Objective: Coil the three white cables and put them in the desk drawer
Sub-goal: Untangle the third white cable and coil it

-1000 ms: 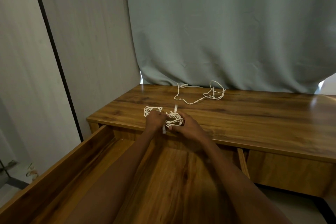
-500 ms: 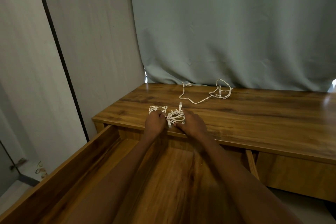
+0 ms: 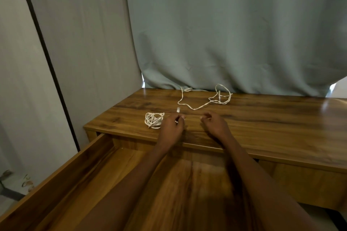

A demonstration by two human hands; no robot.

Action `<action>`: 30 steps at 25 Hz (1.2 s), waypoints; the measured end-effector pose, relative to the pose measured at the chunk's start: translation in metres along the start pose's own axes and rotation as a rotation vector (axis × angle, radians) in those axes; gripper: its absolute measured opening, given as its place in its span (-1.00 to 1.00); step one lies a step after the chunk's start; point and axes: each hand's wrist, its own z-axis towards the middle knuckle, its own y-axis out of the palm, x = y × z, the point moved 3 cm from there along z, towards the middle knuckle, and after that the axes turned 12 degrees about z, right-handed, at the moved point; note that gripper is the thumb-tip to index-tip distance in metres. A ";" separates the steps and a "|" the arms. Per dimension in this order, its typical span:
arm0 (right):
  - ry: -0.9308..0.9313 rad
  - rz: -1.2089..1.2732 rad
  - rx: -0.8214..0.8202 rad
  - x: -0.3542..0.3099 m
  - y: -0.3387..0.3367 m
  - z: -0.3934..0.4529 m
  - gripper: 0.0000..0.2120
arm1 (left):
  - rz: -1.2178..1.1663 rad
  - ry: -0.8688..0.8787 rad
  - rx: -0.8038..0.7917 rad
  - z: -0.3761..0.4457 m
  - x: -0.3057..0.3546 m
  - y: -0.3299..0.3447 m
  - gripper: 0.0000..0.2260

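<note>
Head view: second cable is pinched by left hand; right hand, loosely curled, holds nothing visible. Loose cable awaits coiling.

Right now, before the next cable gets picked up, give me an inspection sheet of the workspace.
Surface: wooden desk top, glossy.
Job's things: coiled cable near the left front corner; loose cable sprawled at the back by the curtain; open drawer with no cable visible inside.
Clutter: nothing seen.
Hands: left hand pinches a cable with its plug sticking up; right hand curled, contents unclear.
Cables: three seen, one coiled.
Surroundings: grey-green curtain, pale wall panels.
</note>
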 end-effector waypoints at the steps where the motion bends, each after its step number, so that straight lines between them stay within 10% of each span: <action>1: 0.026 -0.053 0.008 0.008 -0.010 0.005 -0.69 | 0.017 0.033 -0.042 0.005 0.010 0.010 -0.77; 10: 0.045 -0.579 -0.350 0.076 -0.037 0.054 -0.45 | 0.281 0.042 -0.377 0.078 0.029 0.124 -0.50; 14: -0.031 -0.571 -0.267 0.075 -0.037 0.050 -0.52 | 0.602 -0.026 -0.449 0.113 0.012 0.168 -0.38; 21: -0.076 -0.507 -0.164 0.084 -0.042 0.055 -0.62 | 0.694 0.085 -0.142 0.134 0.015 0.164 -0.81; 30: -0.385 -0.258 0.181 0.056 -0.066 0.034 -0.43 | 0.256 0.308 -0.079 0.120 0.039 0.091 -0.85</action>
